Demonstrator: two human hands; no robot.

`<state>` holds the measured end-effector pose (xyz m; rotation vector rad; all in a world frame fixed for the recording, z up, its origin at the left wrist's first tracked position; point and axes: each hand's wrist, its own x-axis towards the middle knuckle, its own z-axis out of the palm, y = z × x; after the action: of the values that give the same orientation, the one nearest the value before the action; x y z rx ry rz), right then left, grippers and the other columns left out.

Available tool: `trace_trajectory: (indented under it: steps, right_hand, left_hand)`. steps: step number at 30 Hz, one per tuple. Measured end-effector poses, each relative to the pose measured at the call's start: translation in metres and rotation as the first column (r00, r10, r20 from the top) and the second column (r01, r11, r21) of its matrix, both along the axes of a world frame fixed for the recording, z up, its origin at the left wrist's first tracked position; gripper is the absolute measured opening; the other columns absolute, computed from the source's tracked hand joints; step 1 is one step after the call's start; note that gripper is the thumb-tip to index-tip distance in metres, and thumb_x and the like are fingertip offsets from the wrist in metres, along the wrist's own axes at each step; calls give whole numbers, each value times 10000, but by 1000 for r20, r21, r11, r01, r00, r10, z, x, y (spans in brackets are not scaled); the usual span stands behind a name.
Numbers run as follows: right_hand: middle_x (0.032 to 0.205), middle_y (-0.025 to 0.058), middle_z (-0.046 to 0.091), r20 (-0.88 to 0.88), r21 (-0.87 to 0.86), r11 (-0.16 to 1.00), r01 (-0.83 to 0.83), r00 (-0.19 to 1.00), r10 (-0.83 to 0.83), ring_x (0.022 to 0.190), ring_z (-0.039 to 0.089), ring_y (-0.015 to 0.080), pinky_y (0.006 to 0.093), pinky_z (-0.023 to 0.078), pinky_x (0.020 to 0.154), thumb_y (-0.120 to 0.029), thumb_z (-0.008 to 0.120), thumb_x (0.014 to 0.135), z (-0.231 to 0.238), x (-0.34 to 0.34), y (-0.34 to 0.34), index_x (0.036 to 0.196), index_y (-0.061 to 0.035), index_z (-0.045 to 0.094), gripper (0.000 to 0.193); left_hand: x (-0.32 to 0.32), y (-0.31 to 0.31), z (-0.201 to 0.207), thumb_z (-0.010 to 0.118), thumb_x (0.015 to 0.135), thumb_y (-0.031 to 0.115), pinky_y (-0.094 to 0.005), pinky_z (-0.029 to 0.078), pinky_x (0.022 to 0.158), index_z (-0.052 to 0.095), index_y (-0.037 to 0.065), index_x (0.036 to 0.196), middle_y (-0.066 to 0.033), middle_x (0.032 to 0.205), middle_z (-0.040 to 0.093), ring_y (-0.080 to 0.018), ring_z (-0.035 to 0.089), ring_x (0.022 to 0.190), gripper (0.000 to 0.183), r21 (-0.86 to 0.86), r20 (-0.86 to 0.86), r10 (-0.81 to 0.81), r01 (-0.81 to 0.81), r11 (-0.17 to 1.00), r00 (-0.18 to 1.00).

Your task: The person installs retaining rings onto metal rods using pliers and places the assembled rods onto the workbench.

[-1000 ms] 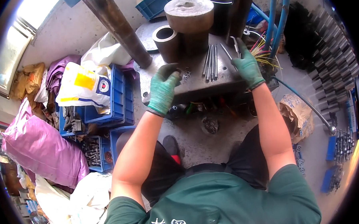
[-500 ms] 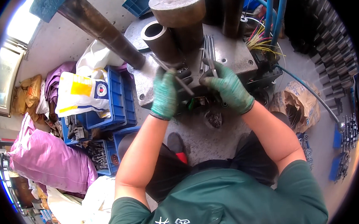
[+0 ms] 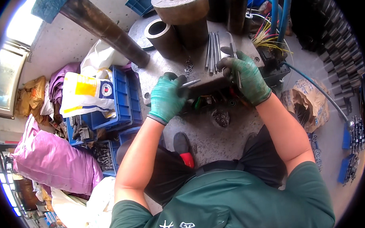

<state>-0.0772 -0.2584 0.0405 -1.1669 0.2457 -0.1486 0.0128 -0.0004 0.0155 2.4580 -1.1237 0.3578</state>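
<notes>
My left hand (image 3: pixel 167 97), in a green glove with dark fingertips, is closed around a metal rod (image 3: pixel 192 83) whose end sticks out to the right, just before the press table's front edge. My right hand (image 3: pixel 249 79), gloved alike, grips a slim metal tool with a bent tip (image 3: pixel 231 41), which looks like tweezers; its lower end shows below the fingers. Between the hands, several straight metal rods (image 3: pixel 213 55) lie side by side on the grey metal table (image 3: pixel 158 70). Left of them is a small cluster of metal rings (image 3: pixel 188 66).
A hollow steel cylinder (image 3: pixel 172 45) and a thick round block (image 3: pixel 180 8) stand behind. Below the table edge lies a heap of small metal parts (image 3: pixel 220 117). Blue crates (image 3: pixel 122 96) and a purple sack (image 3: pixel 56 158) are at left; a brown paper bag (image 3: pixel 312 104) at right.
My hands have moved apart: the left lower, its rod now pointing right, the right further right with its tool upright. The rods and rings on the table show more fully.
</notes>
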Motion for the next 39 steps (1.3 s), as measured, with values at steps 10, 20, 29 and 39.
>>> trace_trajectory:
  steps: [10, 20, 29, 39]
  right_hand:
    - [1019, 5, 656, -44, -108, 974, -199, 980, 195, 906, 596, 87, 244, 495, 795, -136, 689, 876, 10, -4, 0, 1286, -54, 611, 426]
    - [1186, 139, 644, 206, -862, 504, 49, 944, 259, 1102, 640, 292, 380, 536, 1008, -2, 739, 743, 7, -17, 20, 1447, -86, 608, 721]
    - [1183, 154, 658, 220, -975, 105, 196, 924, 314, 1104, 637, 363, 441, 549, 972, -24, 787, 719, 3, -17, 31, 1396, -138, 659, 698]
    - [1151, 127, 683, 259, -964, 42, 261, 903, 344, 1046, 654, 342, 448, 554, 917, -9, 773, 724, 2, -13, 31, 1347, -141, 695, 641]
  left_hand:
    - [-11, 9, -15, 819, 727, 45, -412, 563, 764, 705, 71, 914, -127, 999, 655, -324, 671, 895, 221, -137, -23, -75, 71, 988, 997]
    - [-9, 11, 9, 660, 1005, 238, -250, 332, 480, 655, 18, 960, -33, 679, 553, -92, 418, 514, 225, -497, -854, -465, -631, 595, 234]
    - [-14, 3, 16, 642, 1036, 257, -246, 282, 461, 645, 28, 986, -2, 641, 493, -88, 380, 507, 234, -465, -854, -483, -701, 540, 194]
    - [-12, 8, 11, 670, 1018, 258, -220, 398, 465, 646, 79, 1072, -7, 722, 603, -83, 520, 554, 189, -499, -845, -493, -635, 589, 207]
